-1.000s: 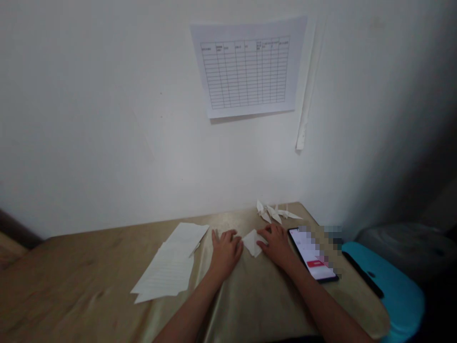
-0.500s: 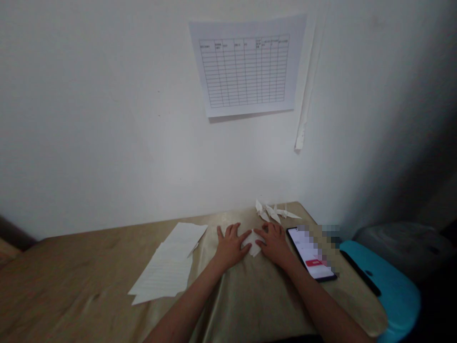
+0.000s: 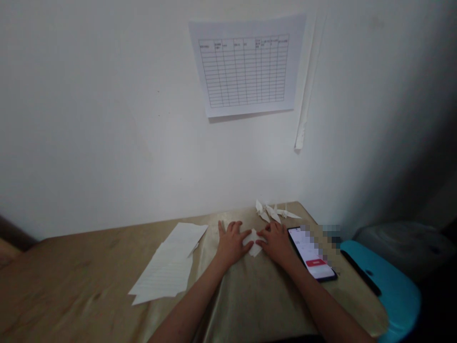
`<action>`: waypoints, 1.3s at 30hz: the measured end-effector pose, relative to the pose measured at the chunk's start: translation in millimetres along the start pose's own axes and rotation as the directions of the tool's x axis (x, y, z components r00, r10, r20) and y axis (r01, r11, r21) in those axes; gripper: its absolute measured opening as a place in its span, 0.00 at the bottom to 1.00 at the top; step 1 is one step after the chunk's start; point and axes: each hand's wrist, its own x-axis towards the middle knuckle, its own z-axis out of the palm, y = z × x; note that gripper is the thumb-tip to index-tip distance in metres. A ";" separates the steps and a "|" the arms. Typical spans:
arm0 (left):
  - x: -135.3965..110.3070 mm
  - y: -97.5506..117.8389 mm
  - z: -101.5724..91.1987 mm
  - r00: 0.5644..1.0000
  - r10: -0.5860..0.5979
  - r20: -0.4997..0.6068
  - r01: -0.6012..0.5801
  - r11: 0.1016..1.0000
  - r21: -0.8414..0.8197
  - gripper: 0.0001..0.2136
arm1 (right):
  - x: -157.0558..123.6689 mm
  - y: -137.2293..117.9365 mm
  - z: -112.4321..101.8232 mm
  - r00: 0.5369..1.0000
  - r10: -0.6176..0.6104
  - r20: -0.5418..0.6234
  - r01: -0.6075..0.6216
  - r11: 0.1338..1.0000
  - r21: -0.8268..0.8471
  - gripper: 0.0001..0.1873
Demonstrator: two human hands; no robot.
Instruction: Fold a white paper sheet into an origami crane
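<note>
A small white piece of folded paper (image 3: 254, 244) lies on the cloth-covered table between my two hands. My left hand (image 3: 232, 243) grips its left edge with thumb and forefinger, the other fingers spread on the cloth. From the right, my right hand (image 3: 274, 242) has thumb and forefinger on the opposite edge, its remaining fingers bent. Just beyond the right hand are several folded paper cranes (image 3: 273, 212), close together near the wall. The underside of the folded paper is hidden.
Loose white paper sheets (image 3: 166, 267) lie overlapping left of my left arm. A phone (image 3: 314, 259) with a lit screen rests right of my right hand. A blue stool (image 3: 396, 290) stands past the table's right edge. A printed table sheet (image 3: 246, 71) hangs on the wall.
Almost nothing differs. The fingers of both hands have shifted slightly at the folded paper's edges.
</note>
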 end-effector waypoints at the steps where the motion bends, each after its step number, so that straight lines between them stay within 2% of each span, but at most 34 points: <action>1: -1.0 0.7 -1.0 1.000 0.003 -0.004 -0.003 1.000 0.004 0.16 | -0.6 -1.0 -1.7 1.000 0.005 -0.007 -0.005 1.000 -0.008 0.15; 9: -14.7 -0.7 -9.5 0.999 -0.023 0.026 0.024 1.000 -0.011 0.12 | -5.2 -6.9 -8.6 0.998 0.001 -0.057 -0.006 0.996 -0.090 0.14; 17: -25.0 -6.6 -4.9 0.986 -0.148 0.077 0.156 0.980 -0.123 0.14 | -7.2 -6.5 -5.0 0.995 0.025 -0.093 -0.037 0.991 -0.128 0.18; 28: -26.2 -5.0 -1.6 0.981 -0.186 0.055 0.192 0.971 -0.140 0.14 | -5.0 2.0 2.5 0.993 0.052 -0.109 -0.055 0.998 -0.026 0.16; 32: -26.1 -6.2 -0.2 0.985 -0.167 0.034 0.170 0.972 -0.160 0.17 | -4.1 3.0 4.2 0.995 0.018 -0.102 -0.016 1.000 0.018 0.12; 36: -27.3 -4.9 -0.2 0.999 -0.035 0.028 0.041 0.976 -0.216 0.09 | -4.6 2.9 6.0 0.995 0.014 -0.094 -0.010 0.999 0.046 0.11; 39: -27.7 -0.9 -2.0 1.000 -0.019 0.023 0.024 0.967 -0.252 0.08 | -3.7 4.8 8.7 0.995 0.018 -0.095 -0.008 0.995 0.102 0.11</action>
